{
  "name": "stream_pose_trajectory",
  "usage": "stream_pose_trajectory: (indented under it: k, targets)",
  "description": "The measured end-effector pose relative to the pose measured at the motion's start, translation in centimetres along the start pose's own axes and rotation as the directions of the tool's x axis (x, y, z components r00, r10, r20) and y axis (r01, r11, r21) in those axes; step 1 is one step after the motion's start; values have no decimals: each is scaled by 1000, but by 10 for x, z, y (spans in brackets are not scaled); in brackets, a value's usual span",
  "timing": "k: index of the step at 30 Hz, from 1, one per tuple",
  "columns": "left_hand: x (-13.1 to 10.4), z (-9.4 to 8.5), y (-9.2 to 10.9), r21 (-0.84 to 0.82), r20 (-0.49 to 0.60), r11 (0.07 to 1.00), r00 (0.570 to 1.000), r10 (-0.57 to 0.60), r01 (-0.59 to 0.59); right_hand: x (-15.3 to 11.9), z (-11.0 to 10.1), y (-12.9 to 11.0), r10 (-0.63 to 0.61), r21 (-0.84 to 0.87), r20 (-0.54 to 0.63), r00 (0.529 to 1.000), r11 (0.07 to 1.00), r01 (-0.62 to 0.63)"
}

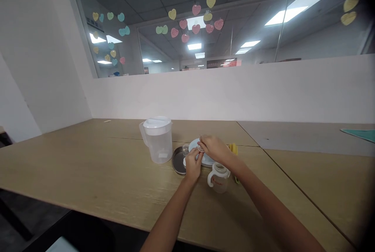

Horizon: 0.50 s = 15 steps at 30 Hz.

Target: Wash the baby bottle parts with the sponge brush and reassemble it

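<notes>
My left hand (193,166) and my right hand (215,148) meet over a pale blue plate (194,142), fingers pinched around a small whitish ring-shaped piece (200,149). Fingers cover most of that piece, so its exact kind is unclear. Just below my right hand stands a clear baby bottle (220,183) with white side handles and no lid on its mouth. Left of my left hand lies a round dark metal tray (177,166), with a clear dome-shaped cover (185,149) at it. Partly behind my right forearm is a yellow item (233,149).
A clear plastic pitcher (160,146) with a white lid and handle stands left of the tray on the wooden table (102,170). A low white wall with a window runs along the back. A teal cloth-like piece (361,134) lies far right.
</notes>
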<state>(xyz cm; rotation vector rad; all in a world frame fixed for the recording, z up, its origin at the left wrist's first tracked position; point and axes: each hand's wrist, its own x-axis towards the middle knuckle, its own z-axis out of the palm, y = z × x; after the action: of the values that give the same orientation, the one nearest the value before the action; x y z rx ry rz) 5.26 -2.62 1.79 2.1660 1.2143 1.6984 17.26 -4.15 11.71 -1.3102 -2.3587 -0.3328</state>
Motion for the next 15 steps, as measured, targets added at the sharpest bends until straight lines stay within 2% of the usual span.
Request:
stream_pose_trajectory:
  k: [4, 9, 12, 15]
  targets:
    - [-1, 1, 0, 19, 8, 1000, 1000, -1, 1, -1, -2, 0, 20, -68, 1, 1000, 997, -20]
    - [-1, -1, 1, 7, -7, 1000, 1000, -2, 2, -1, -1, 3, 0, -58, -50, 999, 998, -3]
    - [-1, -1, 1, 1, -45, 1000, 999, 1, -1, -1, -1, 3, 58, 14, -103, 993, 998, -57]
    - [-2, 0, -2, -1, -98, 1000, 995, 6, -6, -1, -4, 1, 131, 172, -176, 976, 980, -100]
